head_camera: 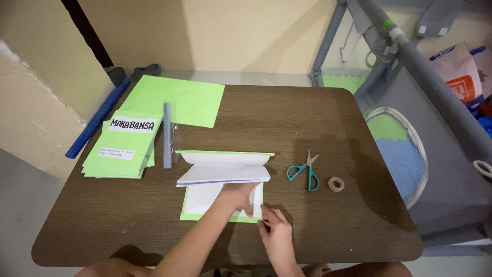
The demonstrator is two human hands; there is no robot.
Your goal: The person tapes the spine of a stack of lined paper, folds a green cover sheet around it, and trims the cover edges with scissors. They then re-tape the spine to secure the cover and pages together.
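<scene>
An open notebook (223,173) with a light green paper cover lies in the middle of the dark wooden table (318,123). Its block of lined pages is raised above the near cover. My left hand (237,195) lies flat on the white inside of that near cover, pressing it down. My right hand (275,232) pinches the green paper edge at the cover's near right corner. Teal-handled scissors (305,172) and a small roll of clear tape (335,183) lie to the right of the notebook.
A stack of green-covered notebooks (122,149) sits at the left, a grey stick (167,136) beside it. A green paper sheet (179,100) lies behind them. A blue tube (97,119) leans off the table's left edge. A grey mesh playpen (430,102) stands at the right.
</scene>
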